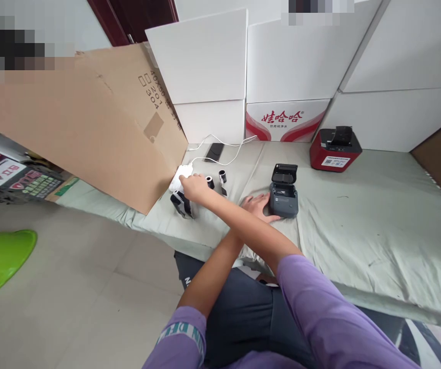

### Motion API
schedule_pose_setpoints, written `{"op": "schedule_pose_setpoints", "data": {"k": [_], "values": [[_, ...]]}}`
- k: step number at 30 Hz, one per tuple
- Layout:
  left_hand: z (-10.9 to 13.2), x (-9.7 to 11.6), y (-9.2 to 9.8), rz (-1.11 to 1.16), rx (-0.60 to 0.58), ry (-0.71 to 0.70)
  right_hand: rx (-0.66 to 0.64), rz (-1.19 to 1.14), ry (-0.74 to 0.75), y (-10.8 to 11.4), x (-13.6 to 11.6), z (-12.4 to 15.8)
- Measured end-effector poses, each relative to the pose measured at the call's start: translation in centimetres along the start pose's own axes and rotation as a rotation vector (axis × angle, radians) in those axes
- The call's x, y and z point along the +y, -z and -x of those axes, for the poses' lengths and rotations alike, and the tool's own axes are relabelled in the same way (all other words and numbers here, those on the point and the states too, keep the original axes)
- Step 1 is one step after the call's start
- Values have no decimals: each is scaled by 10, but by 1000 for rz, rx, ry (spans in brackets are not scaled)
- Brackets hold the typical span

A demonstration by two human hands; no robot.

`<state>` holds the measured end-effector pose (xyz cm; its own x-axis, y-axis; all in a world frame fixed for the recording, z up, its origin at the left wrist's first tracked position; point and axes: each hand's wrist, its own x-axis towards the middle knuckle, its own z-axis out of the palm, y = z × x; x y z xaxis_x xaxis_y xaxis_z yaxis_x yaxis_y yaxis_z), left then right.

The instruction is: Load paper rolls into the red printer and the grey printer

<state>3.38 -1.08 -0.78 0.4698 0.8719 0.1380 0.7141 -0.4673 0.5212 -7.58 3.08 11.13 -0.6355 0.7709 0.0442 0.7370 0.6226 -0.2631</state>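
My arms are crossed, the right one over the left. My left hand (257, 206) lies on the cloth with fingers spread, its thumb side against a dark grey portable label printer (284, 199) with its lid raised. On the left, my right hand (196, 187) has curled fingers at a white power strip (182, 176). What they hold, if anything, is hidden. Just below that hand stands a black-and-white packet or roll (183, 204). Two small black-and-white rolls, one roll (210, 182) and another roll (222, 177), stand to its right.
A dark phone (214, 152) and a white cable (232, 160) lie behind. A red-and-black printer (335, 150) stands at right. White boxes (208, 61) line the back; a large cardboard sheet (128, 118) leans at left. A green stool (3, 261) is on the floor.
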Motion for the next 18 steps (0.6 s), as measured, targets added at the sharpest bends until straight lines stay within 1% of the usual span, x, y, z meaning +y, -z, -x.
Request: {"op": "schedule_pose_setpoints", "data": {"k": [7,10,16,18], "values": [[-1,2,1,10,-31,51,44,-22,-15,4,22,7],[-2,3,2,4,-43,59,62,-23,-43,1,29,8],[0,4,3,0,-19,35,-46,51,-10,-19,31,6],[0,3,3,1,-17,36,-64,70,-11,-24,32,5]]}}
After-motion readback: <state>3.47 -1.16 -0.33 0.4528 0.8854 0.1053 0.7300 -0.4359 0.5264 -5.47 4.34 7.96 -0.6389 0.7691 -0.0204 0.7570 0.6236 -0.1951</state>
